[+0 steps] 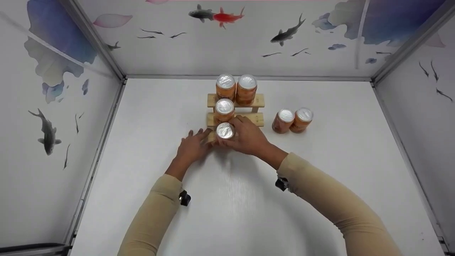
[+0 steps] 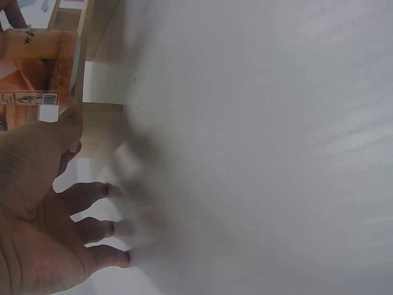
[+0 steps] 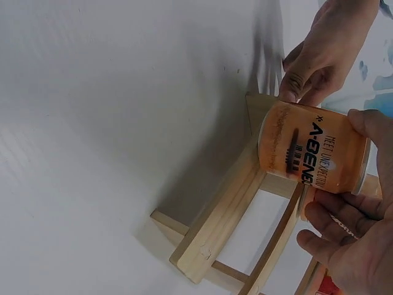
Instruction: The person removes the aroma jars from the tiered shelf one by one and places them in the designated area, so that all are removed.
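A three-step wooden rack (image 1: 256, 120) stands on the white table. My right hand (image 1: 250, 137) grips an orange drink can (image 3: 307, 147) with a silver lid, thumb on one side and fingers on the other. That can stands upright at the left end of the lowest step. At the same end, my left hand (image 1: 193, 147) pinches the rack between thumb and index finger, its other fingers spread toward the table. Directly behind the held can, another can (image 1: 224, 107) stands on the middle step. The top step carries a left can (image 1: 226, 87) and a right can (image 1: 246, 89).
Right of the rack, two more orange cans stand side by side on the table, a left can (image 1: 282, 122) and a right can (image 1: 301, 121). White panels with painted fish enclose the table (image 1: 170, 106) at the back and sides.
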Motion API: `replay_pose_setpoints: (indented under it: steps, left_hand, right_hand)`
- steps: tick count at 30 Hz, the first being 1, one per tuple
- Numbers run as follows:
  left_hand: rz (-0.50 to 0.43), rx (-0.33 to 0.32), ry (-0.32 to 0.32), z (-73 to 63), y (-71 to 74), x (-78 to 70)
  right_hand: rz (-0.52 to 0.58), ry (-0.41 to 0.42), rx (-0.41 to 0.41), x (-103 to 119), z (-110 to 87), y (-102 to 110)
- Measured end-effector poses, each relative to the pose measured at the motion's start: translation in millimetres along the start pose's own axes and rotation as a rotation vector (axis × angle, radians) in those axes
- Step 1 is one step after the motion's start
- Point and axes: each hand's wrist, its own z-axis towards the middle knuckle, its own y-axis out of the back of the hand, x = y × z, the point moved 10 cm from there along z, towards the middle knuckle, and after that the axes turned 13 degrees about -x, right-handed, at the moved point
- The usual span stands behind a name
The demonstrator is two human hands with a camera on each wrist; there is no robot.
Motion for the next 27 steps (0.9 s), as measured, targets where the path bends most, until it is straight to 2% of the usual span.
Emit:
replay_pose_setpoints:
  steps: [8, 19, 27]
  left_hand:
    - [0.002, 0.004, 0.007, -0.3, -2.1, -0.1]
    - [0.006, 0.000, 0.010, 0.1, -2.7, 0.7]
    - [0.004, 0.021, 0.018, 0.5, -4.7, 2.1]
  right_hand:
    - [0.017, 0.011, -0.013, -1, -0.8, 3]
    - [0.016, 0.041, -0.053, -8, -4.3, 27]
    - [-0.013, -0.048, -0.063, -32, -10.1, 49]
